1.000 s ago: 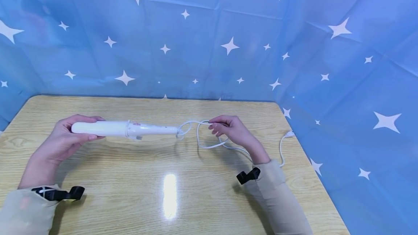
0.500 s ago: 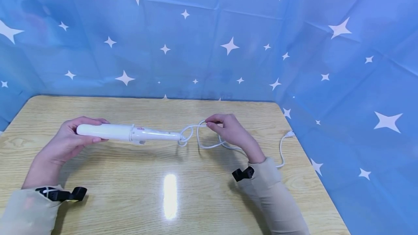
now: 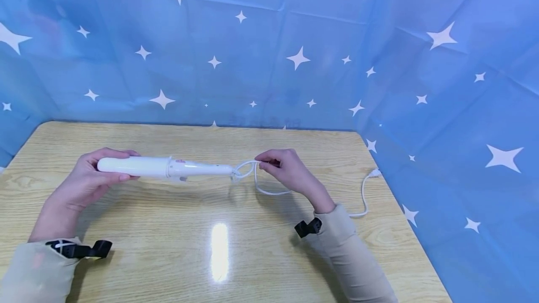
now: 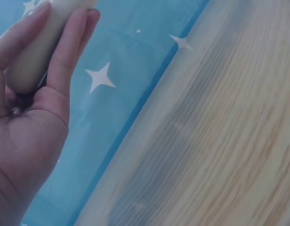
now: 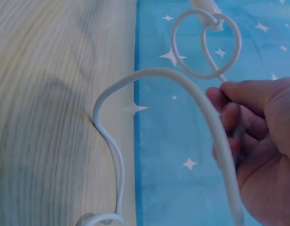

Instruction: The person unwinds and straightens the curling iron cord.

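Observation:
A white curling iron [image 3: 139, 166] is held level above the table, its thick rounded end at the left and its slimmer handle at the right. My left hand [image 3: 86, 176] grips the thick end between thumb and fingers; in the left wrist view the fingers lie along both sides of that end [image 4: 31, 66]. The white power cord [image 3: 246, 173] leaves the handle and makes a small loop there. Close by the loop, my right hand [image 3: 288, 169] pinches the cord between thumb and fingertips. In the right wrist view, a further stretch of cord [image 5: 159, 73] arcs past the hand.
On the wood-grain table [image 3: 168, 228], the plug [image 3: 374, 172] lies near the right edge with part of the cord. A blue curtain with white stars [image 3: 252, 60] stands along the back and right side. Each sleeve carries a black wrist camera [image 3: 309, 227].
My right hand has slid left along the cord, toward the handle. The curling iron and my left hand shifted slightly right, then rose a little.

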Demonstrator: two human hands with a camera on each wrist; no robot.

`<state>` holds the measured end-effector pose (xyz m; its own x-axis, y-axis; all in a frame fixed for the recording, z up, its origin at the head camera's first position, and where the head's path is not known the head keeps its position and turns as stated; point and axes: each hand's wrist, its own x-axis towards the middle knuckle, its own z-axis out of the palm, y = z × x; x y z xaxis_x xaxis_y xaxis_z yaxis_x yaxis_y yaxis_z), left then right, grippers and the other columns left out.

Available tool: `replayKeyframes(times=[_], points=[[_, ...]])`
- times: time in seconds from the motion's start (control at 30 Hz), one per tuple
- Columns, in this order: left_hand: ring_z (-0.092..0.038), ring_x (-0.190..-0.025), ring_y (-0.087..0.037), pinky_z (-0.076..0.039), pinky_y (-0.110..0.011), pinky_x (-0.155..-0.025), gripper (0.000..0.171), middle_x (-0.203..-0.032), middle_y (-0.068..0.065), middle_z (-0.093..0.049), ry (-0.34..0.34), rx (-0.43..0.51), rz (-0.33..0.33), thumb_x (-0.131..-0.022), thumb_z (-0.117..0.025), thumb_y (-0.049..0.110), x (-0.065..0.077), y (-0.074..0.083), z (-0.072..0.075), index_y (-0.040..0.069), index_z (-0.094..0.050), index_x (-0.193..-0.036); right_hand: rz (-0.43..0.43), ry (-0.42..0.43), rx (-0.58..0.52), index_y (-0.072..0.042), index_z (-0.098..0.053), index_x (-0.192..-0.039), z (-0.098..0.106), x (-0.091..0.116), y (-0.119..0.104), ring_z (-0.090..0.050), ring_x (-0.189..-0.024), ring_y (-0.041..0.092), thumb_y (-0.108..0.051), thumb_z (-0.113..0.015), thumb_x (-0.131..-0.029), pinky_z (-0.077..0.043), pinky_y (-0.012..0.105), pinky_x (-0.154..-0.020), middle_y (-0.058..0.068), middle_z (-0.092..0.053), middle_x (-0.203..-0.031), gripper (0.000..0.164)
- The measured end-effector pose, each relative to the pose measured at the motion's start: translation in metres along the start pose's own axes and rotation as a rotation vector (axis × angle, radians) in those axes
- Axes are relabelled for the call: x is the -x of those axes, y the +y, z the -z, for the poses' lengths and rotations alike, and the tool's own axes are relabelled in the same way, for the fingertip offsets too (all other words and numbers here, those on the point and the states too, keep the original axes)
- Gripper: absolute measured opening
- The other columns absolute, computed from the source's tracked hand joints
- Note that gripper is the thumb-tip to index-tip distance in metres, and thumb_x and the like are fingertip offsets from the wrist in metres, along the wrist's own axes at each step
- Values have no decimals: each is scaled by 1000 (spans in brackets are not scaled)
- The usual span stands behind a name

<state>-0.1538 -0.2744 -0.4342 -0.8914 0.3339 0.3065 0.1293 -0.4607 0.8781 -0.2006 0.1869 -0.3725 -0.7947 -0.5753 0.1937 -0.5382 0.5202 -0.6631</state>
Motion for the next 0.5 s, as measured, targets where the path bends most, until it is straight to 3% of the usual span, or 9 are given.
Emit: replayKeyframes(times=[0.2,0.33,0.5], points=[[-62,-119,-24,-61,-42,-88,54,-134,-15,-66,0,16,-28,-87,-45,-36,7,4,8,-8,-66,-128,52,99,5,-3,-79,-107,2,4,6,-48,-58,9,-4,-69,-98,-42,24,-51,0,-74,-88,13],[-62,-119,-24,-62,-41,-88,56,-133,-16,-66,-3,9,-47,-85,-45,-38,17,3,18,-9,-65,-128,70,96,14,-2,-78,-104,3,5,7,-44,-56,7,-3,-70,-97,-39,23,-50,0,-73,-84,11],[-66,-115,-25,-61,-41,-86,57,-132,-16,-67,60,18,-61,-84,-43,-40,28,7,24,-12,-63,-129,79,70,44,-2,-79,-105,4,4,7,-41,-54,7,-5,-71,-97,-37,24,-49,-2,-72,-83,11]])
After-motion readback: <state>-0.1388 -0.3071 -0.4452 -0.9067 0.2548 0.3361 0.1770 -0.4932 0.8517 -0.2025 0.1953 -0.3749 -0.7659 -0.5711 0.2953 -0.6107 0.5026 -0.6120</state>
